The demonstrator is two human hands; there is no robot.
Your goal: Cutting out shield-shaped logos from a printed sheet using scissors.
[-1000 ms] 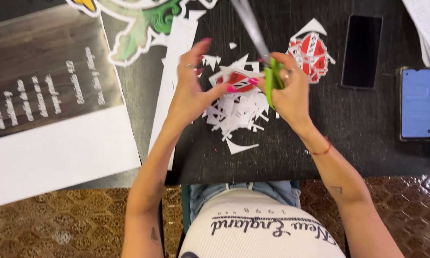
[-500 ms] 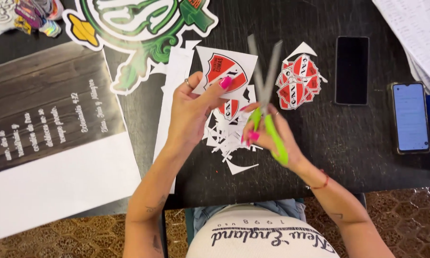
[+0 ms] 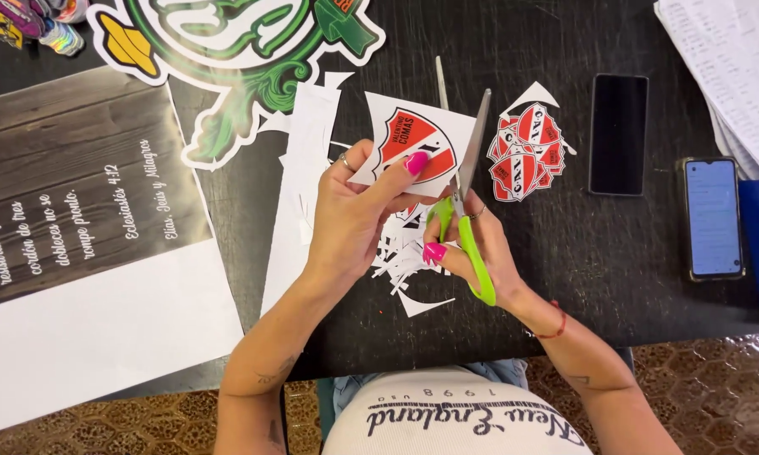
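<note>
- Left hand pinches the shield sticker sheet above the black table
- Right hand grips green-handled scissors, blades open at the sheet's right edge
- Paper scraps lie beneath

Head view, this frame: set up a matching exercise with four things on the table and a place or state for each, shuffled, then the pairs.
Things:
1. scissors
2. shield sticker sheet
3. pile of cut shield stickers
4. phone with lit screen

Places or states:
A. lying loose between the scissor blades and the dark phone
B. pinched in the left hand
C. near the table's right edge
D. blades open, green handles in the right hand

Pairs: 1-D, 2-B, 3-A, 4-C
</note>
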